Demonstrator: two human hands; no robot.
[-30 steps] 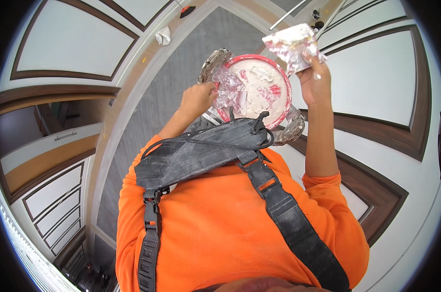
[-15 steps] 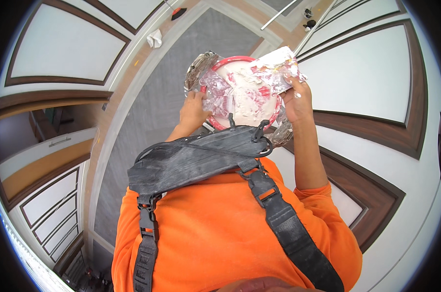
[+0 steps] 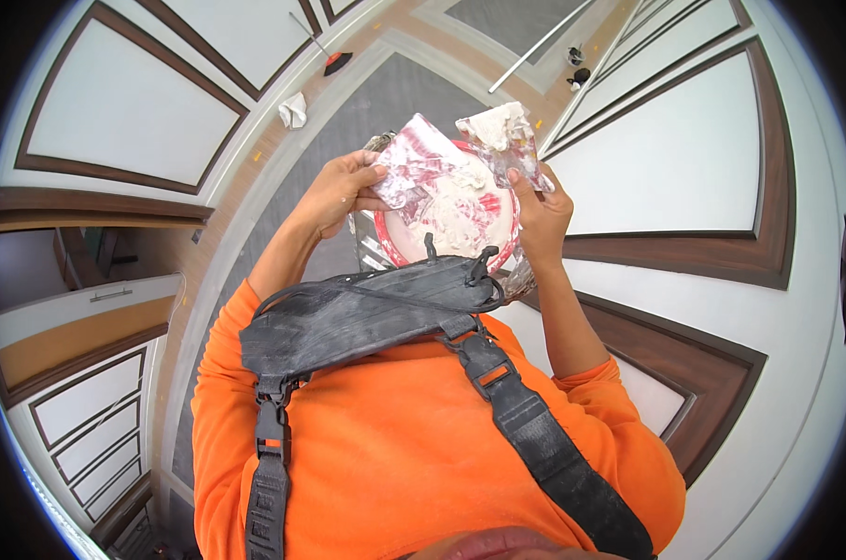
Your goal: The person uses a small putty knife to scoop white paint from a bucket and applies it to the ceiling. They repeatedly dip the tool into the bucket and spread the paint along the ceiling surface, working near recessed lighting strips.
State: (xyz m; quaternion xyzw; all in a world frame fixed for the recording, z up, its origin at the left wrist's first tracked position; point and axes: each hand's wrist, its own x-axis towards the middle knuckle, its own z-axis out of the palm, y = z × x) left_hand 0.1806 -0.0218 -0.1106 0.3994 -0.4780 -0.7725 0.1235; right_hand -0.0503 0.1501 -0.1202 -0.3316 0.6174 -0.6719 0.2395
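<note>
My left hand is closed on a flat, square putty spreader, smeared white and pinkish, tilted over the left of a red-rimmed bucket. My right hand grips a second putty spreader, which carries a thick lump of white putty along its upper part. The two spreaders are close together, their near edges over the bucket. Inside the red bucket lies creamy white putty, with red streaks showing through. My chest pouch hides its near side.
White panels with dark brown frames stand close on my right. Further off on the floor are a crumpled white cloth, a red and black broom head, a long white rod and small dark items. An open drawer is at left.
My left hand has risen from the bucket's left side, bringing its spreader up over the rim. My right hand and its spreader have shifted left, and the spreader stands more upright.
</note>
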